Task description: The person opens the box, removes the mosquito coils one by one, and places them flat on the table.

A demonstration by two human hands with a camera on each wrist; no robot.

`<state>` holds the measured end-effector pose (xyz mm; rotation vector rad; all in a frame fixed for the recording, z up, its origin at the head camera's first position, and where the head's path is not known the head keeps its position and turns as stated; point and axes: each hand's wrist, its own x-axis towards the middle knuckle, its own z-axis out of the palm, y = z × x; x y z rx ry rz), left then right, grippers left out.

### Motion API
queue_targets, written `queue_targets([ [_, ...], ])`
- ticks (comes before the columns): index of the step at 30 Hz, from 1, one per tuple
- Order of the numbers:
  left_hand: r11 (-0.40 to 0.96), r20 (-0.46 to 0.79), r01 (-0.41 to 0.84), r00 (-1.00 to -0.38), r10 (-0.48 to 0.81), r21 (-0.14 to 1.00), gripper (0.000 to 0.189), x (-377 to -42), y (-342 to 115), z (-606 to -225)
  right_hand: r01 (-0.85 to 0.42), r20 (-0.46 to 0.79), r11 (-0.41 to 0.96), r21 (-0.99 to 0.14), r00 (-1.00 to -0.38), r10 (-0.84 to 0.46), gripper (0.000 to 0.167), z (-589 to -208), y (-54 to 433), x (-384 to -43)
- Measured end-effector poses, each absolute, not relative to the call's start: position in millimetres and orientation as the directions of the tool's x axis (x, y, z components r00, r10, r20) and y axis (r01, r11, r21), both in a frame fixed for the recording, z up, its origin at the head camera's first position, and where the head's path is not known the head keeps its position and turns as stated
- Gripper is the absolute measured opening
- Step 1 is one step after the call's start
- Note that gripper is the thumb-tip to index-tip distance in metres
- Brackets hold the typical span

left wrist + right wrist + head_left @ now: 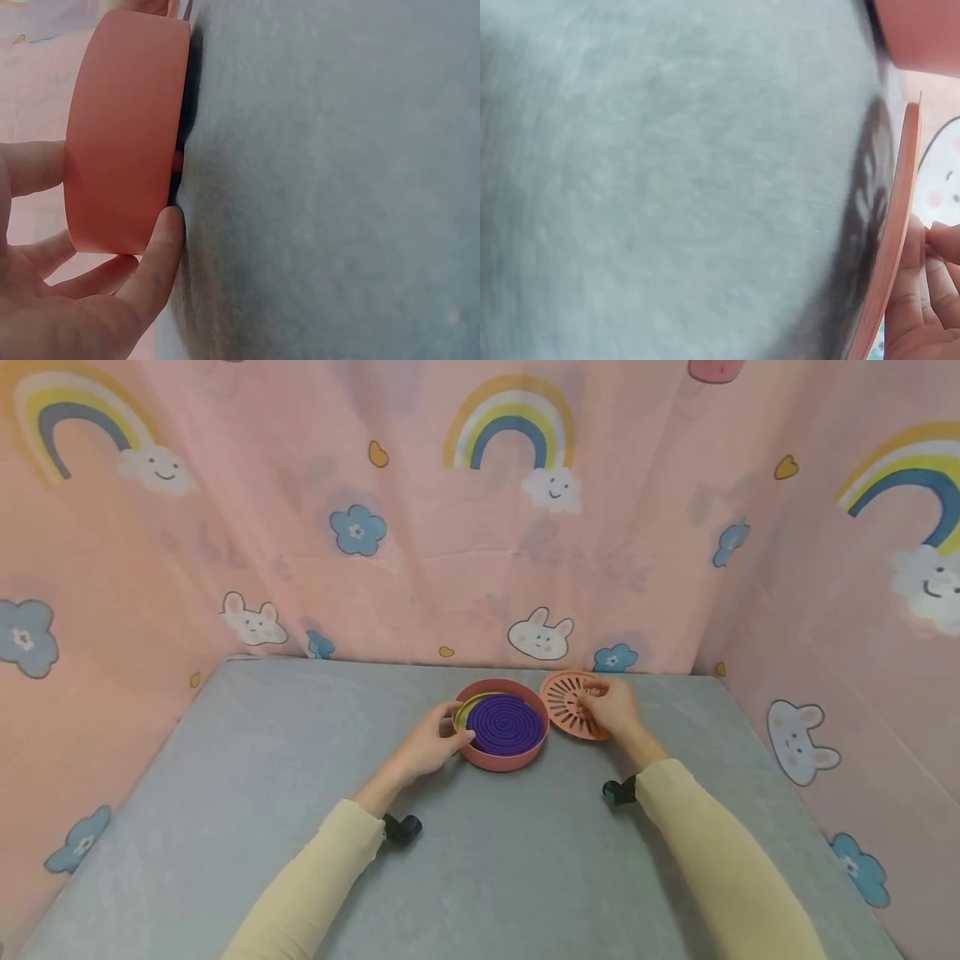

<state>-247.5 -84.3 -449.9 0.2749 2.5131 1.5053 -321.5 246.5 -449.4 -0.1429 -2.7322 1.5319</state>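
A round pink mosquito coil box (501, 763) sits toward the back of the table with its top uncovered. In it lies a purple mosquito coil (506, 724), with a yellow-gold rim (462, 713) showing at its left. My left hand (431, 742) holds the box's left side; in the left wrist view its fingers (154, 259) touch the pink wall (127, 135), one low by the table. Just right of the box, my right hand (611, 703) pinches the slotted pink lid (564, 704) near its middle. From the right wrist, the lid (900, 217) appears edge-on, above its shadow.
Grey cloth covers the table (480, 877). Pink patterned curtain (420, 585) closes off the back and both sides, close behind the box and lid. Black wrist mounts (402, 829) sit below both forearms.
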Motion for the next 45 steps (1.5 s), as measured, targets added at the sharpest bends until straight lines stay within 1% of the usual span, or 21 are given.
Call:
queue_targets([
  [4,0.456,-0.078,0.053,-0.962,0.263,0.888,0.064,-246,-83,-449,0.125,-0.084,0.483,-0.867,-0.991,0.105,0.040,-458,247,-323],
  [9,0.457,-0.082,0.042,-0.966,0.247,0.888,0.063,-245,-84,-449,0.111,-0.074,0.482,-0.869,-0.993,0.095,0.038,-460,246,-324],
  [11,0.456,-0.085,0.036,-0.966,0.243,0.889,0.064,-245,-84,-449,0.082,-0.053,0.516,-0.853,-0.996,0.071,0.037,-459,246,-324],
  [17,0.444,-0.083,0.037,-0.965,0.249,0.895,0.063,-244,-85,-448,0.060,-0.040,0.591,-0.804,-0.998,0.047,0.034,-450,248,-319],
  [23,0.447,-0.078,0.037,-0.968,0.237,0.894,0.064,-245,-84,-451,0.013,0.030,0.710,-0.705,-0.998,0.048,0.031,-435,248,-309],
  [25,0.448,-0.080,0.034,-0.969,0.235,0.893,0.064,-245,-84,-451,0.009,0.031,0.726,-0.688,-0.999,0.041,0.032,-429,248,-306],
  [30,0.447,-0.084,0.032,-0.968,0.237,0.894,0.064,-246,-82,-450,-0.011,0.027,0.710,-0.704,-1.000,0.011,0.032,-411,243,-299],
  [36,0.452,-0.085,0.032,-0.968,0.237,0.891,0.064,-248,-82,-448,-0.098,0.063,0.679,-0.728,-0.995,-0.075,0.036,-392,225,-290],
  [39,0.455,-0.088,0.030,-0.968,0.235,0.890,0.065,-248,-82,-447,-0.142,0.087,0.668,-0.730,-0.990,-0.115,0.036,-387,213,-285],
  [45,0.457,-0.090,0.026,-0.969,0.229,0.889,0.064,-246,-81,-448,-0.173,0.071,0.644,-0.745,-0.981,-0.181,0.037,-389,191,-282],
])
